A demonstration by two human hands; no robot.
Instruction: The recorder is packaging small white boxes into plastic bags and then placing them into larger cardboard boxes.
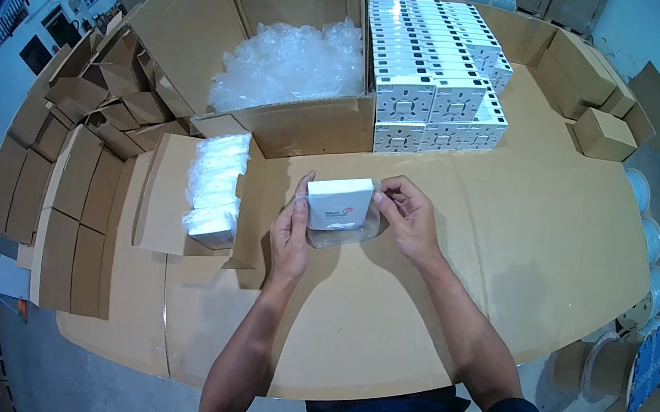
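Square white box (337, 203) in crinkly clear bag (343, 234), between both hands (348, 227).

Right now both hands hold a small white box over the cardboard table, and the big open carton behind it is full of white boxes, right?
Not quite. In the head view the carton holds clear plastic bags; the stacked boxes stand beside it. The left hand and right hand do hold a white box over the table.

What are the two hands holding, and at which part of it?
Both hold one small white box in a clear plastic bag. The left hand grips its left side, the right hand its right side near the upper corner.
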